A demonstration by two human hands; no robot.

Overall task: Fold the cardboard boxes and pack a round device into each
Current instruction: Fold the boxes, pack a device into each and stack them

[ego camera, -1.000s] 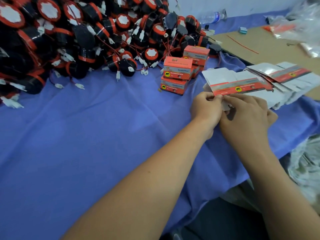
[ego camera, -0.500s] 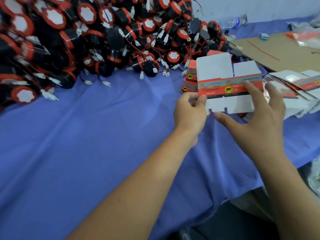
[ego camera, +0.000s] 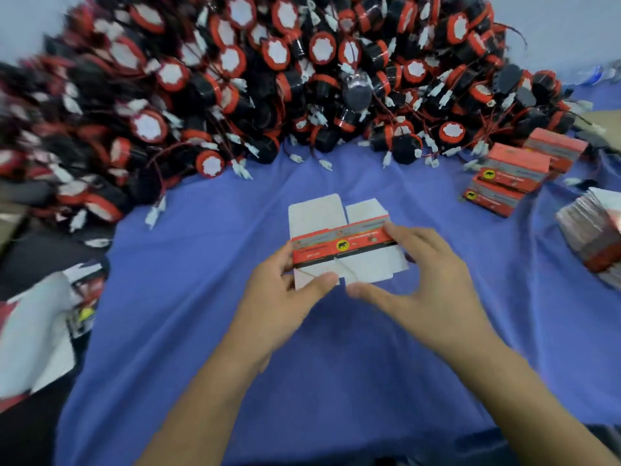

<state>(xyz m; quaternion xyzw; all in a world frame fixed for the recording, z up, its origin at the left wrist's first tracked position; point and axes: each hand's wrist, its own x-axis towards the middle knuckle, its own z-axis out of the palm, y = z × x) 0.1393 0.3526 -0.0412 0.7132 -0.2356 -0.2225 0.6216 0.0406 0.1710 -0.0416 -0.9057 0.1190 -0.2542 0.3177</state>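
A heap of black-and-red round devices, white plugs trailing on thin wires, crowds the back of a blue-covered tabletop. A short stack of finished boxes stands at right, beside a blurred pile of unfolded blanks at the frame's edge. Nothing lies between the person and the work.

At centre, just above the cloth, a flat box is held unfolded: plain white flaps above and below a red, grey and black printed band with a yellow round emblem.

The left hand has a closed grip on the box's left end, thumb pressed on the lower flap and fingers behind. The right hand is spread wide, fingers laid on the band's right end, thumb stretched toward the lower flap's edge; blur hides whether it touches.
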